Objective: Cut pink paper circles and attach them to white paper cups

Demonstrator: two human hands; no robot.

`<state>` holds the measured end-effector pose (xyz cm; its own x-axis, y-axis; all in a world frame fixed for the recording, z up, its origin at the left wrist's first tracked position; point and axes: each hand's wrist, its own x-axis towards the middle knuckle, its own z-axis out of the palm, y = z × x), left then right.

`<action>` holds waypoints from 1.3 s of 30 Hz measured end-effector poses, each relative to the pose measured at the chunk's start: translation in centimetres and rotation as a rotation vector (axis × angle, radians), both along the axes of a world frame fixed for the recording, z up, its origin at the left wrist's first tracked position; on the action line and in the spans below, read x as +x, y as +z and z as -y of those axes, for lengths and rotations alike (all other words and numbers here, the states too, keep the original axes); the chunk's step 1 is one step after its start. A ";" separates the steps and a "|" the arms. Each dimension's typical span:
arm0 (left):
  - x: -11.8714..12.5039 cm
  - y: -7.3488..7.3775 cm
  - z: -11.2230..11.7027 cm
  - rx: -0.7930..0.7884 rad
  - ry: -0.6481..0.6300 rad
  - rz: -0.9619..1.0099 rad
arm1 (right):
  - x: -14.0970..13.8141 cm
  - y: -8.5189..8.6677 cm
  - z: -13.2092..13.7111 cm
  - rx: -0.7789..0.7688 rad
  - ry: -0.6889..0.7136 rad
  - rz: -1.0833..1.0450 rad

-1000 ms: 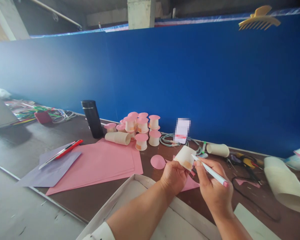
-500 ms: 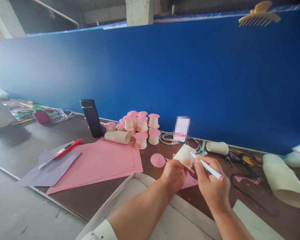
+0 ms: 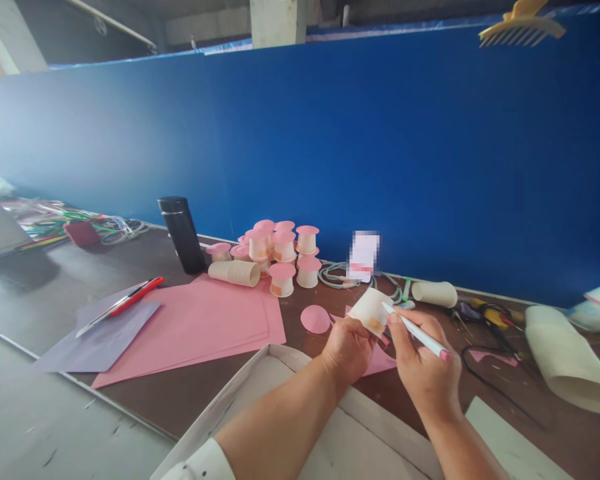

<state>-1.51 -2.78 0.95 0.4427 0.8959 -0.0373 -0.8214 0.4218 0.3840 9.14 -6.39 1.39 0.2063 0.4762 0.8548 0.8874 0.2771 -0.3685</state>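
My left hand (image 3: 347, 348) is closed round a small white paper cup (image 3: 370, 310), held tilted above the brown table. My right hand (image 3: 423, 363) grips a white pen with a pink end (image 3: 416, 335), its tip touching the cup's side. A pink paper circle (image 3: 315, 319) lies on the table just left of the cup. Farther back stands a cluster of small cups topped with pink discs (image 3: 280, 250), with a stack of plain cups (image 3: 235, 272) lying on its side beside them.
Pink paper sheets (image 3: 200, 327) and a purple sheet (image 3: 100, 337) with a red utility knife (image 3: 123, 305) lie at the left. A black flask (image 3: 183, 235) stands behind. A white box (image 3: 260, 387) sits under my arms. Cables, tools and rolled paper (image 3: 563, 360) lie at the right, before a blue wall.
Both hands with the cup and pen have shifted very slightly up and left; the pen stays against the cup.
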 end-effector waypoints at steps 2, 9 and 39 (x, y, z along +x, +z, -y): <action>0.0 0.0 0.0 0.023 -0.003 -0.002 | 0.0 0.0 0.0 0.009 0.004 0.011; 0.0 0.1 0.2 0.008 -0.005 0.001 | 0.1 -0.1 -0.1 0.014 -0.008 0.010; 0.0 0.1 0.1 0.076 -0.002 -0.030 | -0.1 0.2 0.1 -0.019 -0.021 -0.012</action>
<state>-1.49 -2.83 1.05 0.4445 0.8956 0.0176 -0.8082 0.3925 0.4391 9.03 -6.45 1.62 0.2263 0.4876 0.8432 0.8886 0.2511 -0.3838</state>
